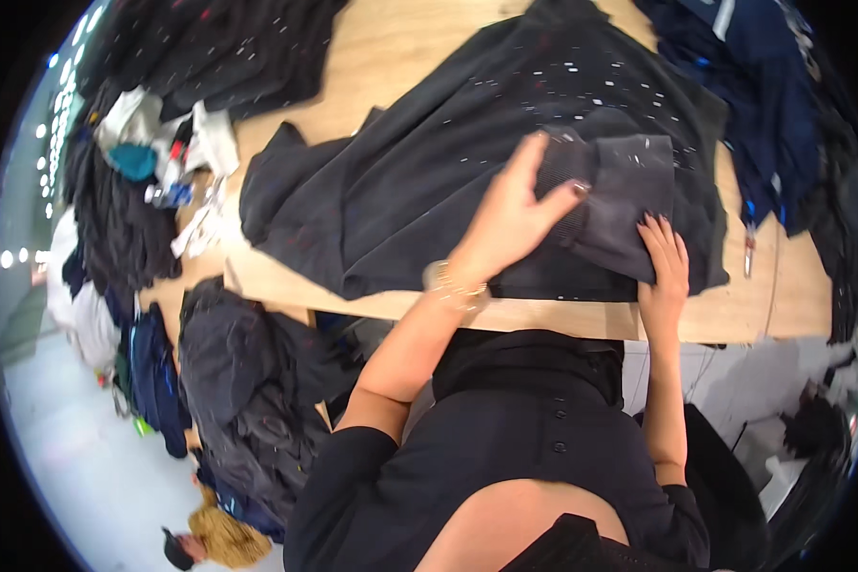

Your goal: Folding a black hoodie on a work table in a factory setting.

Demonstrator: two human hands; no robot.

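Observation:
A black garment (400,200) with small white specks lies spread across the table in front of me. On its right part, a sleeve (629,186) is folded over, with a ribbed cuff (561,170) at its left end. My left hand (520,205) has hold of the cuff, thumb on top; the tips of its other fingers are hidden by the fabric. My right hand (664,257) rests on the lower right edge of the folded sleeve, fingers stretched out flat.
Dark clothes (210,48) lie piled at the far left, near white cloths (214,138) and a teal item (132,162). More dark garments (238,372) are heaped at my left. Navy garments (763,105) lie at the right, beside a small slim tool (748,253). Another person (224,539) is at the lower left.

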